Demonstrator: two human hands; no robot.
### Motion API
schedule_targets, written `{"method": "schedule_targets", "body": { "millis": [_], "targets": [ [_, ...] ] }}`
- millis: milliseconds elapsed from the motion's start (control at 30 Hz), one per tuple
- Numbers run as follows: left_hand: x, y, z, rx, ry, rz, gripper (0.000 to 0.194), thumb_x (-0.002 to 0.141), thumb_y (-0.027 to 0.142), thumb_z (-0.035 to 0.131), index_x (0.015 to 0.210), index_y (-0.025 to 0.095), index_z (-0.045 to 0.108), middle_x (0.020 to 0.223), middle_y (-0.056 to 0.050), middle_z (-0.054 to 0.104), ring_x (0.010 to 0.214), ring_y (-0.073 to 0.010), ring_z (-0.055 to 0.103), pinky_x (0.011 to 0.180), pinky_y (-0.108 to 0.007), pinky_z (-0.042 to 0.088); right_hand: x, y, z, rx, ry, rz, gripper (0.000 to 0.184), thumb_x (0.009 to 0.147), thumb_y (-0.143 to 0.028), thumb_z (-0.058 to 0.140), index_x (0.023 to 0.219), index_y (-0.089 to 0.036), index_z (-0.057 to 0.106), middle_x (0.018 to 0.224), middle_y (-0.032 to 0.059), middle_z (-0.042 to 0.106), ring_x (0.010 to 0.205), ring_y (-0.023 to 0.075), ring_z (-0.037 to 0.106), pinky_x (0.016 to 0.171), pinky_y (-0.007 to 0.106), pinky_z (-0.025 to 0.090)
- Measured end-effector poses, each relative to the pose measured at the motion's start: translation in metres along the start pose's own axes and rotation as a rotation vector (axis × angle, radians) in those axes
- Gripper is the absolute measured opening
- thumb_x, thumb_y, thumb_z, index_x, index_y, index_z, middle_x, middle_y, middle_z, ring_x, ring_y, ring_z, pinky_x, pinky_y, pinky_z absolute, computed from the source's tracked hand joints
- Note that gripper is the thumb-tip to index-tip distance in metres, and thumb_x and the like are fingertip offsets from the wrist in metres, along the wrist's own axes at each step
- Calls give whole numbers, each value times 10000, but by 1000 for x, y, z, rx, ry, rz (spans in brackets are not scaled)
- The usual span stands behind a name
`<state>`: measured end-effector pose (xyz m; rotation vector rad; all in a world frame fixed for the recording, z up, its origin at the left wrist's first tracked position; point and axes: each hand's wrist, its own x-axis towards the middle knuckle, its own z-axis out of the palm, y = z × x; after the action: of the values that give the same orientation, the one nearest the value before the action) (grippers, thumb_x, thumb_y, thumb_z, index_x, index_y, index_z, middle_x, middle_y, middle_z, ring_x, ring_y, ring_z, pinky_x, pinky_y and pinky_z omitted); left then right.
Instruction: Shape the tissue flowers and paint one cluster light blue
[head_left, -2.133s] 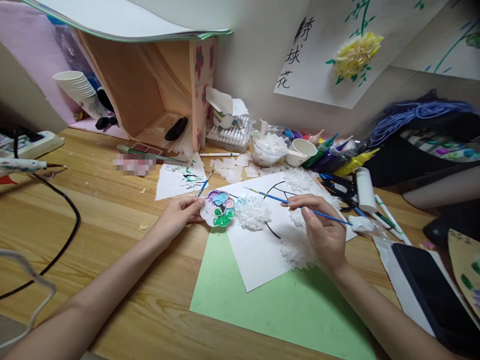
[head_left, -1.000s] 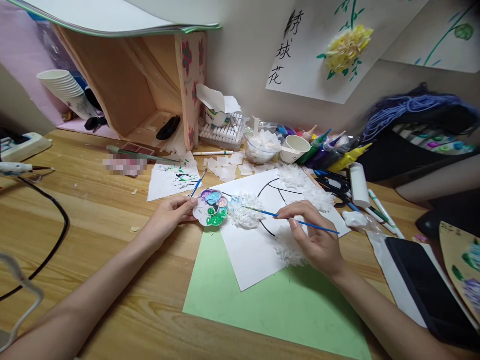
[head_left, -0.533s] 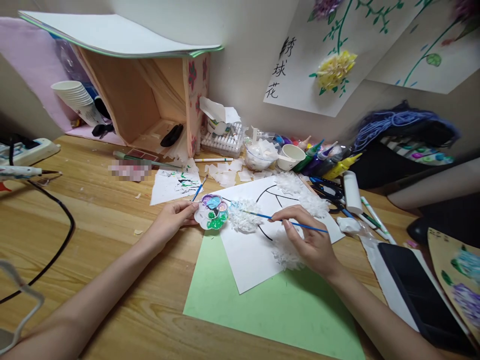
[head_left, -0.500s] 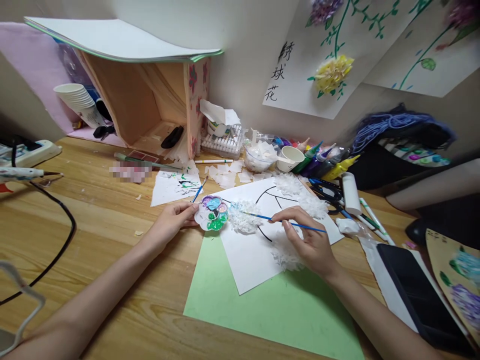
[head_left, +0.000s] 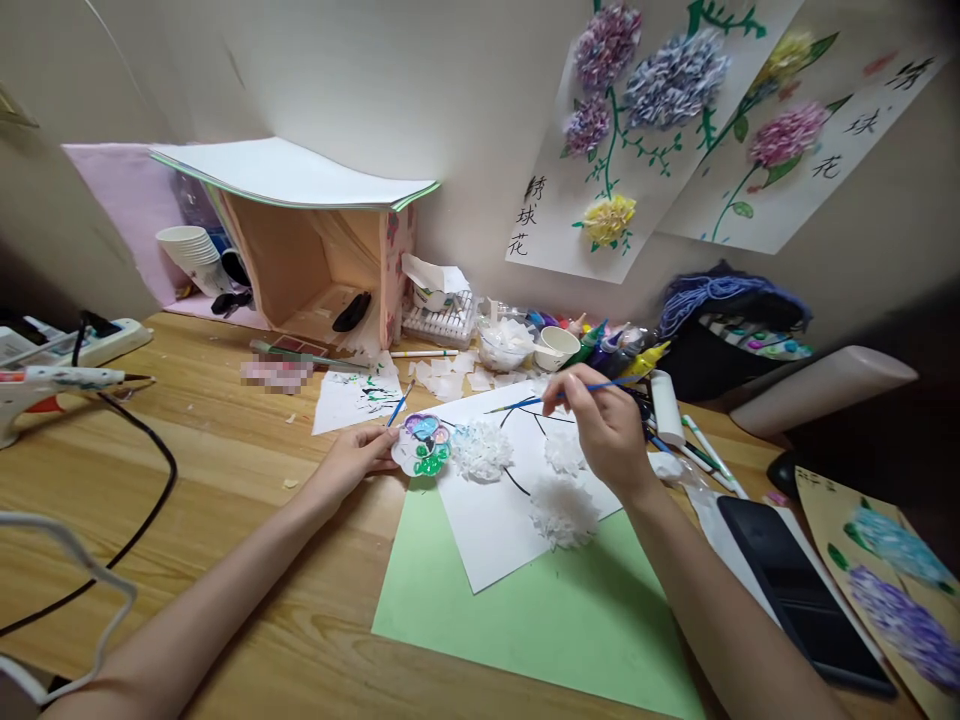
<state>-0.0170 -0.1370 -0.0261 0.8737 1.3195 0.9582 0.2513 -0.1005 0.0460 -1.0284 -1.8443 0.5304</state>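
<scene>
My left hand (head_left: pixel 361 455) pinches the edge of a flower-shaped paint palette (head_left: pixel 420 445), which carries purple, blue and green paint. A second brush (head_left: pixel 400 403) with a blue handle sticks up beside the left fingers; whether they hold it I cannot tell. In my right hand (head_left: pixel 604 425) is a thin blue paintbrush (head_left: pixel 525 402), its tip raised above the white sheet (head_left: pixel 480 545). Fluffy white paper flowers sit on that sheet with black drawn stems. The leftmost flower (head_left: pixel 484 450), next to the palette, has light blue on its left side. Another flower (head_left: pixel 564 515) lies below my right hand.
Green paper (head_left: pixel 525 640) lies under the sheet. Behind are a bowl of paper scraps (head_left: pixel 506 343), a paper cup (head_left: pixel 557 346) and paint bottles (head_left: pixel 600 345). A phone (head_left: pixel 802 590) lies right; a glue gun (head_left: pixel 60 385) and cable are left.
The brush in my right hand has lifted off the leftmost flower, and that hand has moved up and away. The palette stays beside the flower. My view has tilted upward, showing more wall pictures.
</scene>
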Motion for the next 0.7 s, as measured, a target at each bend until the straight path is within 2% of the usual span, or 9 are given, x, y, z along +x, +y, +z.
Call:
{"method": "schedule_targets", "body": {
  "millis": [67,133,300,700],
  "targets": [
    [0,-1,0,7,-3,6,408,627,484,698,784,110,658,772,-70,699,749,-180,656,806,-323,512,9,-3,7,3,-102,-5,361,918,-338,338,660,-183,538,627,2,531,622,125,501,630,277,372],
    [0,-2,1,3,-15,8,391,640,474,693,788,113,657,772,-65,698,739,-171,655,794,-307,514,12,-1,15,-10,-144,-21,386,919,-347,333,626,-181,520,600,0,513,607,123,486,621,276,364],
    [0,0,4,-4,1,-11,358,602,456,722,729,127,656,724,-43,691,672,-148,646,759,-284,522,5,9,28,-17,-174,-44,387,924,-339,321,628,-182,515,604,2,511,623,124,481,641,277,364],
    [1,0,5,5,34,-22,391,565,466,738,758,133,671,744,-57,707,704,-181,659,775,-318,527,5,15,29,-88,-229,-62,372,924,-318,325,632,-186,515,602,3,514,638,128,488,635,280,363]
  ]
}}
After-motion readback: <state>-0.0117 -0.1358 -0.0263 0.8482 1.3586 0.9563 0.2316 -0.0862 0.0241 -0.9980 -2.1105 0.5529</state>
